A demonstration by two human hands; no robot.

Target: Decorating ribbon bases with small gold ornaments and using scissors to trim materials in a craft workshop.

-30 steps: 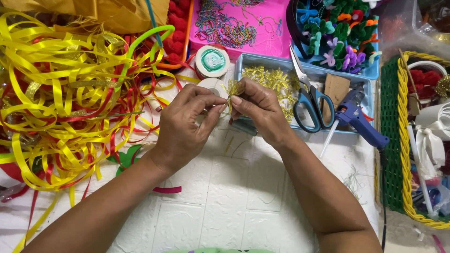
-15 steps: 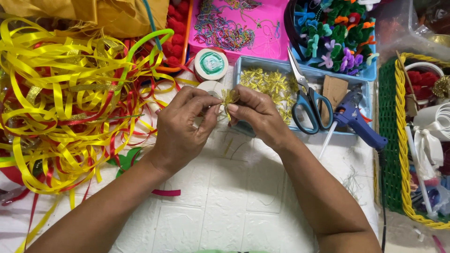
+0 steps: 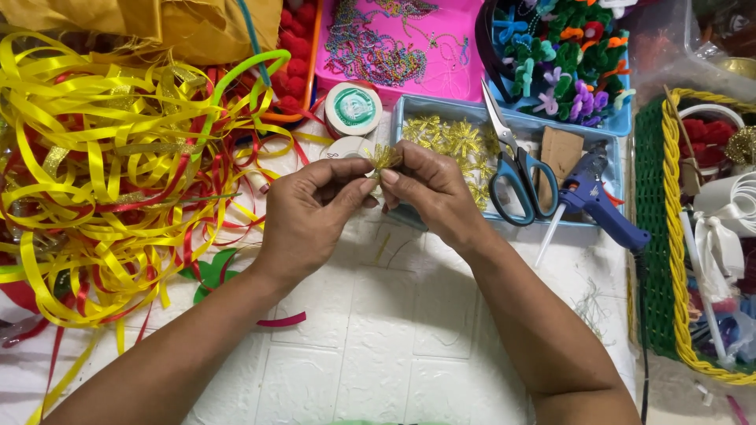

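Left hand [image 3: 311, 216] and right hand [image 3: 431, 193] pinch one gold tinsel flower [image 3: 385, 157] between fingertips, above white table [image 3: 378, 346]. Round green-labelled tape roll [image 3: 354, 108] just behind; blue tray [image 3: 441, 106] of tinsel flowers beside right hand.

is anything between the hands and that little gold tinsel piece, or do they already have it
Nothing visible stands between them. The left hand and the right hand both pinch the gold tinsel piece at their fingertips, above the white table and just in front of the blue tray.
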